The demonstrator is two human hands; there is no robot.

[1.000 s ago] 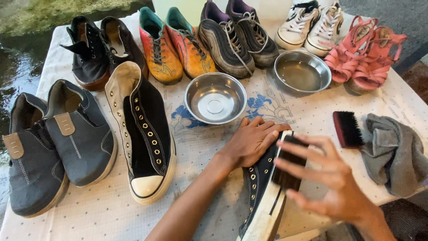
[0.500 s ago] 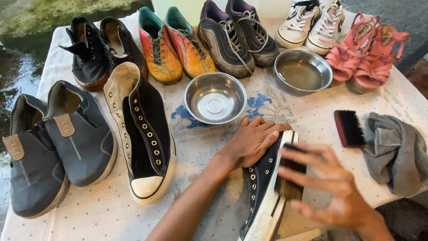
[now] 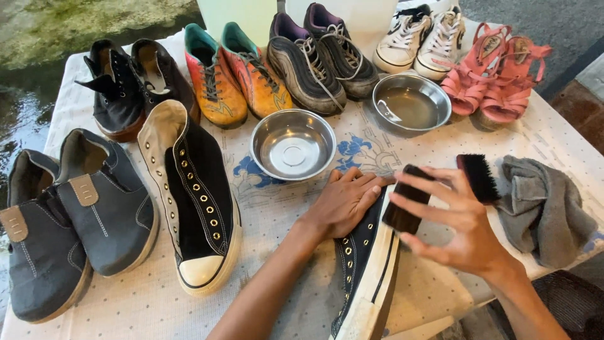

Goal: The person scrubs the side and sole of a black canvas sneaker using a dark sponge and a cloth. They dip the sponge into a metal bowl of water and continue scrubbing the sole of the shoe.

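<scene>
A black canvas sneaker [image 3: 365,271] with a white sole lies on its side at the near table [image 3: 277,208] edge. The left hand [image 3: 349,201] presses flat on its upper, fingers together. The right hand [image 3: 459,220] clamps a dark brush [image 3: 406,200] against the sole edge. Its twin sneaker [image 3: 192,195] lies to the left, two steel bowls [image 3: 292,145] beyond, another brush [image 3: 479,177] and grey cloth [image 3: 544,208] to the right
</scene>
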